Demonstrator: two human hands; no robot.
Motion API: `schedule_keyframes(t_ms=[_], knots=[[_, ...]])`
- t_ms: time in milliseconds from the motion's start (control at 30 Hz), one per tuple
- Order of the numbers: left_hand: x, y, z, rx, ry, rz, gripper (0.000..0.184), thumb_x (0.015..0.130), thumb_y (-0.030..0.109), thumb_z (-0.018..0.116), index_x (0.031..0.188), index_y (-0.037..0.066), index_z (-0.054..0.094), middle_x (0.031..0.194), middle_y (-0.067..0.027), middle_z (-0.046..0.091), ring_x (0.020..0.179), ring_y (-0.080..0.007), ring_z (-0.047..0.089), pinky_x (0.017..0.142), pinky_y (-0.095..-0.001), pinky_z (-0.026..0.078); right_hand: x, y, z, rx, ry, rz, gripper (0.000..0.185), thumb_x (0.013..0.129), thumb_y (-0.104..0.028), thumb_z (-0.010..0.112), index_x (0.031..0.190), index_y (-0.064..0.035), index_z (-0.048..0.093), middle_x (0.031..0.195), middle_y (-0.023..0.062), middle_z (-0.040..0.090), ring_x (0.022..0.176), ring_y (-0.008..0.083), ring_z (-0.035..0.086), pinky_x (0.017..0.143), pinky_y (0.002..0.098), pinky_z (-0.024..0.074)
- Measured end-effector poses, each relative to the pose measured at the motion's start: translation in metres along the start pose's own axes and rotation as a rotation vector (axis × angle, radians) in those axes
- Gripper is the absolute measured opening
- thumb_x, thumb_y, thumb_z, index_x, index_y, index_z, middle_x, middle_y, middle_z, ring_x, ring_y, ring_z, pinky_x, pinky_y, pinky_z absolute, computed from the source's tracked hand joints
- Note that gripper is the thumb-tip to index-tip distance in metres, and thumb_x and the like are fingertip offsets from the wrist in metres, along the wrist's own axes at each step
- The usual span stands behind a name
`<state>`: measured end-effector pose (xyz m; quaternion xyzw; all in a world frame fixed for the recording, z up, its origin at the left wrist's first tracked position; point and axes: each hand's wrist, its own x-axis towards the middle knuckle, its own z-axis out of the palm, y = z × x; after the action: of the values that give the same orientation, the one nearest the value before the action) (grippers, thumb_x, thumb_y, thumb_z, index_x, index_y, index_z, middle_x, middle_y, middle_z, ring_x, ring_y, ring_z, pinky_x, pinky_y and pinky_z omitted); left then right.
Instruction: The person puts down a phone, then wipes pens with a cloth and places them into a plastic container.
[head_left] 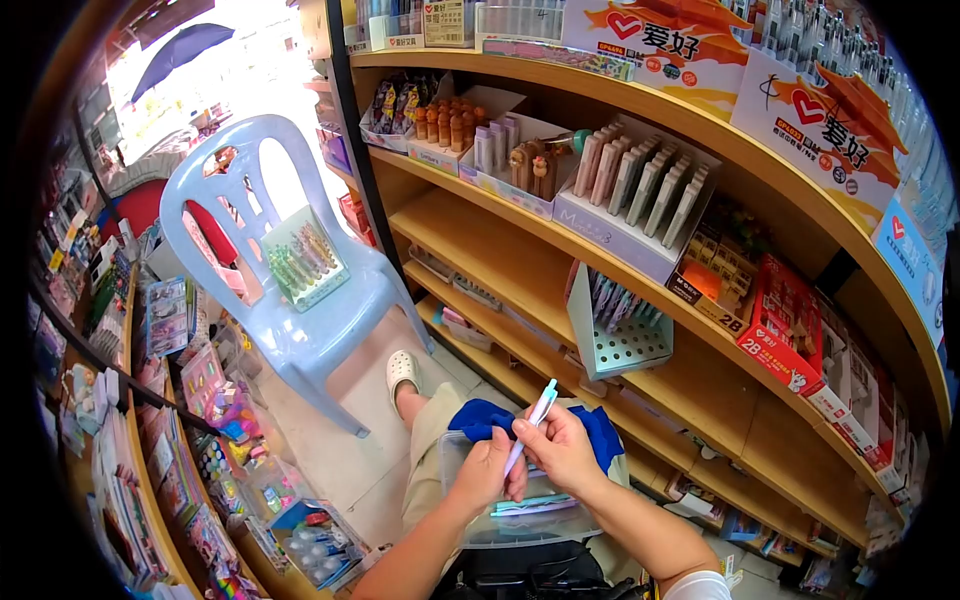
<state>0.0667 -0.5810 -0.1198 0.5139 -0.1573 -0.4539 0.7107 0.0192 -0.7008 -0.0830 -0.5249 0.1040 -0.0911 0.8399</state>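
Observation:
A pen (541, 408) with a light blue top and a pale purple lower barrel is tilted between my hands. The thumb and fingers of my right hand (558, 446) pinch it near its middle. My left hand (487, 468) is closed beside its lower end, and a dark blue cloth (482, 418) shows right behind it. Whether the left fingers touch the pen is unclear. Below both hands, a clear plastic bin (458, 500) rests on my lap, with several light blue and purple pens (533, 506) lying in it.
A pale blue chair (335, 335) at the left holds a box of pens (303, 258). Wooden shelves (500, 240) rise on the right, with pen boxes and a tilted light green box (630, 357) with holes. Stationery racks (145, 480) line the far left.

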Motion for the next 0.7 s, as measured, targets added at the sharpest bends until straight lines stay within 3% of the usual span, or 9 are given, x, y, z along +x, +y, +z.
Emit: schedule_keyframes(t_ms=[100, 300, 400, 500, 600, 700], knots=[[0.000, 0.004, -0.002, -0.076, -0.071, -0.017, 0.061, 0.090, 0.052, 0.017, 0.074, 0.003, 0.048, 0.051, -0.0051, 0.046, 0.044, -0.0149, 0.050, 0.042, -0.0238, 0.037, 0.002, 0.001, -0.006, 0.031, 0.061, 0.033, 0.011, 0.085, -0.013, 0.056, 0.083, -0.0065, 0.047, 0.053, -0.0035, 0.040, 0.039, 0.0032, 0.031, 0.035, 0.0187, 0.0213], [-0.001, 0.004, -0.001, -0.050, -0.070, 0.034, 0.042, 0.093, 0.039, 0.030, 0.080, 0.003, 0.048, 0.050, -0.0018, 0.042, 0.044, -0.0129, 0.048, 0.043, -0.0221, 0.036, 0.003, -0.002, -0.009, 0.024, 0.114, 0.008, 0.012, 0.084, -0.013, 0.057, 0.079, -0.0073, 0.048, 0.051, -0.0046, 0.041, 0.040, 0.0024, 0.032, 0.036, 0.0191, 0.0219], [-0.001, 0.004, -0.003, 0.041, -0.077, -0.044, 0.030, 0.094, 0.029, 0.034, 0.083, 0.003, 0.047, 0.051, -0.0007, 0.040, 0.044, -0.0110, 0.043, 0.043, -0.0220, 0.034, 0.005, 0.002, -0.009, -0.040, 0.120, -0.030, 0.011, 0.084, -0.012, 0.057, 0.080, -0.0066, 0.048, 0.052, -0.0039, 0.042, 0.040, 0.0027, 0.033, 0.036, 0.0184, 0.0221], [-0.001, 0.005, 0.005, 0.168, -0.072, 0.039, 0.026, 0.094, 0.024, 0.034, 0.084, 0.003, 0.045, 0.052, -0.0001, 0.036, 0.045, -0.0114, 0.039, 0.045, -0.0235, 0.034, 0.007, 0.004, -0.013, -0.078, 0.158, -0.045, 0.010, 0.083, -0.010, 0.057, 0.079, -0.0060, 0.049, 0.054, -0.0029, 0.048, 0.042, 0.0027, 0.039, 0.037, 0.0182, 0.0268], [-0.002, 0.005, 0.019, 0.269, -0.084, 0.249, 0.024, 0.094, 0.023, 0.033, 0.083, 0.003, 0.043, 0.053, 0.0001, 0.036, 0.046, -0.0104, 0.038, 0.045, -0.0233, 0.033, 0.005, -0.007, -0.010, 0.006, 0.195, -0.009, 0.009, 0.083, -0.008, 0.057, 0.079, -0.0050, 0.049, 0.054, -0.0013, 0.050, 0.041, 0.0044, 0.043, 0.038, 0.0182, 0.0310], [-0.003, 0.002, 0.023, 0.294, -0.032, 0.251, 0.025, 0.094, 0.023, 0.033, 0.081, 0.004, 0.041, 0.052, 0.0007, 0.035, 0.044, -0.0086, 0.034, 0.043, -0.0223, 0.030, 0.004, -0.011, -0.006, -0.016, 0.208, -0.029, 0.010, 0.081, -0.007, 0.059, 0.078, -0.0056, 0.049, 0.055, -0.0026, 0.049, 0.044, 0.0025, 0.042, 0.039, 0.0177, 0.0301]])
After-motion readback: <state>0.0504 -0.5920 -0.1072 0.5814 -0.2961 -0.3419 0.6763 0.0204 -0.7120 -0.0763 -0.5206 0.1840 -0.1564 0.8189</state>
